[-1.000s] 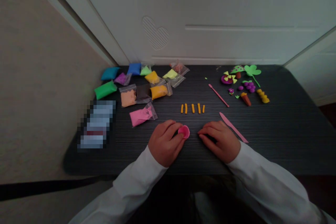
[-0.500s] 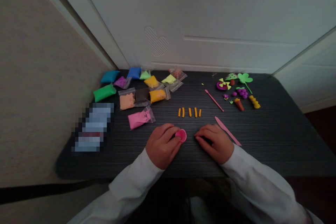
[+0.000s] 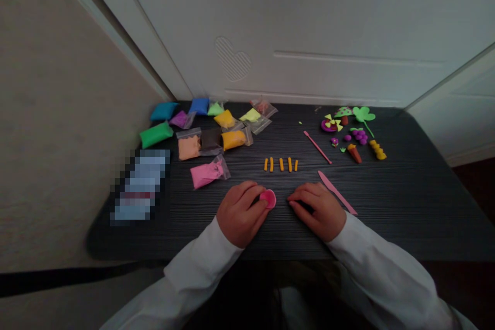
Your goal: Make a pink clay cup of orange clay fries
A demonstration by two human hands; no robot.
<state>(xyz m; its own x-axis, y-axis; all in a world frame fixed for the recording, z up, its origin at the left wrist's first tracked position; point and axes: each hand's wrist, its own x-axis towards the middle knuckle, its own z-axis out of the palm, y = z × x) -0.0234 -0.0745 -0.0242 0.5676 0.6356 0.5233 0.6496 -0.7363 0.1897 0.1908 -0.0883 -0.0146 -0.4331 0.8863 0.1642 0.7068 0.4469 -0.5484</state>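
A small pink clay cup [image 3: 270, 198], round and hollow, is pinched between the thumb and fingers of my left hand [image 3: 242, 212]. Its opening faces up and to the right. My right hand [image 3: 319, 210] rests on the table just right of the cup, thumb and fingertips drawn together, with nothing visible between them. Beyond both hands stand several short orange clay strips [image 3: 281, 164] in a row. A pink plastic clay knife [image 3: 337, 192] lies beside my right hand, partly behind it. Farther back is a thin pink modelling tool [image 3: 317, 147].
Bags of coloured clay, among them a pink one [image 3: 209, 172] and a green one [image 3: 156, 135], cover the dark table's [image 3: 185, 237] back left. A pixelated screen-like object [image 3: 141, 185] lies at left. Finished clay pieces, including purple grapes [image 3: 359, 136] and a green clover [image 3: 363, 114], sit back right.
The view has shifted slightly, so everything on the table appears a little farther right. Both hands and the pink cup keep the same pose.
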